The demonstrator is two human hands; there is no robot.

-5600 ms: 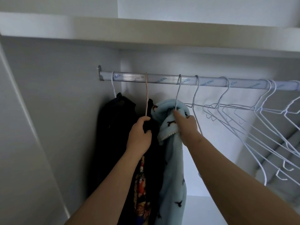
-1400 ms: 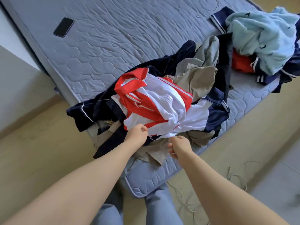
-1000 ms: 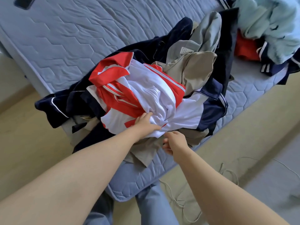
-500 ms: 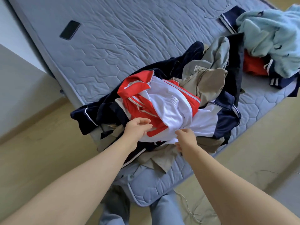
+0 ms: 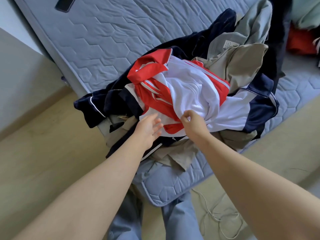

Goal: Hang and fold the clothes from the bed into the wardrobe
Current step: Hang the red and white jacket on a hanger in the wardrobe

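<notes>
A heap of clothes lies at the near corner of the grey quilted mattress [image 5: 121,37]. On top is a red and white garment [image 5: 187,89], with navy clothes [image 5: 110,103] and beige ones [image 5: 242,64] under and around it. My right hand [image 5: 194,123] pinches a fold of the white cloth at the garment's near edge. To its left, my left hand [image 5: 149,127] has its fingers spread and relaxed against the garment's near edge, holding nothing. The wardrobe is out of view.
A black phone [image 5: 65,4] lies on the mattress at the far left. More clothes, red [image 5: 299,42] and pale green [image 5: 306,13], sit at the far right. A thin cord [image 5: 213,213] trails on the beige floor near my legs. A wall runs along the left.
My left hand has let go of the red and white garment and opened. My right hand has moved up and pinched the white cloth. The view has dipped closer to the heap.
</notes>
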